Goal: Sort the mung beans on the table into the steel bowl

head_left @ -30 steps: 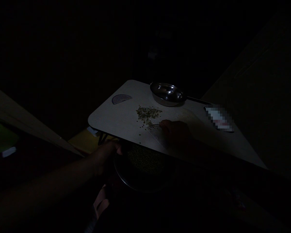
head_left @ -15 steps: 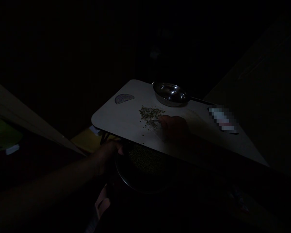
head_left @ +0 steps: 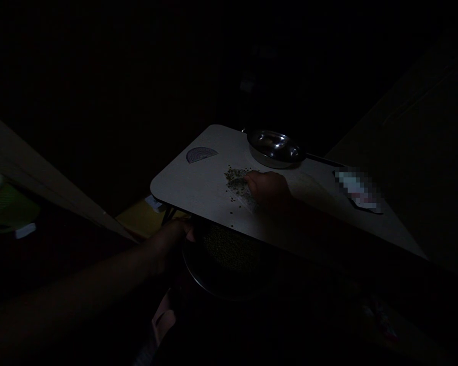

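1. Head view, hands: the right hand [head_left: 267,189] rests on the tabletop [head_left: 183,188], its fingers curled against the edge of a scattered patch of small green beans [head_left: 236,182]. A pale, thin piece [head_left: 249,199] lies under the fingertips, but it is too dim to tell what it is or whether this grip has hold of it. The left hand [head_left: 168,239] is closed around the tabletop's near edge.
2. Head view, surroundings: below that edge sits a dark round dish [head_left: 189,264] holding more green beans [head_left: 229,253]. A steel bowl [head_left: 275,147] stands beyond the patch, and a pixelated packet [head_left: 356,190] lies to the right.
3. Risks: a few loose beans lie close to the near edge, so a hard or fast push could flick them past the dish. Any tilt of this light, thin-legged tabletop could roll them away, and the dim light could hide strays.
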A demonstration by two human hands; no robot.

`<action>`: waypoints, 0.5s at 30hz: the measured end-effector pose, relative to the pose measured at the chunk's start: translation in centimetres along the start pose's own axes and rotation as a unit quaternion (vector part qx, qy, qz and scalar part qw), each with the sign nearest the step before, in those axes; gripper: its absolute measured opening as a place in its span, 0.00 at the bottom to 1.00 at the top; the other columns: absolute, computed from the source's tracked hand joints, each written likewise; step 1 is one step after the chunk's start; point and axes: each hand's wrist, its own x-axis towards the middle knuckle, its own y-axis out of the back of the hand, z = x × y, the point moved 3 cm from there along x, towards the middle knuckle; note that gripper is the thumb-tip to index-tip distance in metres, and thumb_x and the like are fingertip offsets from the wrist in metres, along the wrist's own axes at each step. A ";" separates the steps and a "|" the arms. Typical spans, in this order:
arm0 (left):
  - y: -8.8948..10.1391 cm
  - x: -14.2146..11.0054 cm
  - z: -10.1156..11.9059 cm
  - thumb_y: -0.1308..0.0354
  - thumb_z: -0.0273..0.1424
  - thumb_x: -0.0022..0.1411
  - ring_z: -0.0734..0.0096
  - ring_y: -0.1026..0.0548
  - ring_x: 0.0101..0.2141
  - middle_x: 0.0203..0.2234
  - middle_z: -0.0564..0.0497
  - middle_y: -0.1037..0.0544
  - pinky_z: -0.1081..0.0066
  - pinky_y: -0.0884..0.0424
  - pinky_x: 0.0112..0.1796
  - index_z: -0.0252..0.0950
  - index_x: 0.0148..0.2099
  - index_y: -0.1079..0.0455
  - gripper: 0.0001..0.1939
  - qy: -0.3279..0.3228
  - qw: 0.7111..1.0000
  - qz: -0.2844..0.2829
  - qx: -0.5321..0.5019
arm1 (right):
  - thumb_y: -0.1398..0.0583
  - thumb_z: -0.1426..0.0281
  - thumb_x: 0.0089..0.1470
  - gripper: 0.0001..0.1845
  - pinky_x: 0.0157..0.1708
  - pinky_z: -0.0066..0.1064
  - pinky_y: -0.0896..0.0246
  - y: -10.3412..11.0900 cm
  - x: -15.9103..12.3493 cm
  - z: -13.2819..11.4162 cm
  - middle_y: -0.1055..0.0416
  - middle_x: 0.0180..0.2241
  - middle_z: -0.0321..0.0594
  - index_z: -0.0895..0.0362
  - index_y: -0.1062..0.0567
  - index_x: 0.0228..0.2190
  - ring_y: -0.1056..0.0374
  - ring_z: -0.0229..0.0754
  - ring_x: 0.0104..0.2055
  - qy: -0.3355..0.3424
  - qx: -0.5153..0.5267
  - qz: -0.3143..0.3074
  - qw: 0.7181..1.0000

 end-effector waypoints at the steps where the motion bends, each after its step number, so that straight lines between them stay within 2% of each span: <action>1: 0.0 -0.1 0.0 0.52 0.22 0.31 0.76 0.42 0.11 0.07 0.53 0.42 0.74 0.46 0.15 0.33 0.12 0.45 0.04 0.005 1.000 0.009 -0.005 | 0.57 0.66 0.55 0.20 0.23 0.30 0.52 0.1 0.1 0.1 0.29 0.27 0.44 0.57 0.27 0.35 0.36 0.40 0.25 0.002 -0.002 0.008 1.000; 6: -0.1 -0.3 0.1 0.52 0.22 0.30 0.77 0.43 0.11 0.07 0.53 0.43 0.74 0.48 0.15 0.34 0.13 0.45 0.04 0.001 1.000 0.023 -0.002 | 0.56 0.68 0.55 0.19 0.24 0.29 0.52 -0.2 -0.7 1.0 0.28 0.27 0.43 0.57 0.28 0.35 0.36 0.39 0.25 0.052 -0.009 0.038 0.998; 10: -0.1 -0.4 0.1 0.52 0.22 0.31 0.77 0.44 0.11 0.07 0.52 0.43 0.73 0.49 0.15 0.34 0.12 0.46 0.05 0.003 1.000 0.026 0.011 | 0.56 0.68 0.54 0.18 0.22 0.28 0.55 -0.7 -2.0 1.9 0.29 0.24 0.40 0.57 0.28 0.32 0.38 0.37 0.23 0.075 0.007 0.059 0.995; 15: -0.4 -0.4 0.1 0.53 0.21 0.31 0.76 0.43 0.12 0.08 0.51 0.42 0.73 0.48 0.16 0.34 0.14 0.45 0.04 0.005 1.000 0.015 0.003 | 0.54 0.69 0.52 0.16 0.20 0.27 0.58 -0.8 -2.7 1.8 0.31 0.22 0.39 0.57 0.28 0.29 0.40 0.36 0.21 0.093 0.006 0.060 0.994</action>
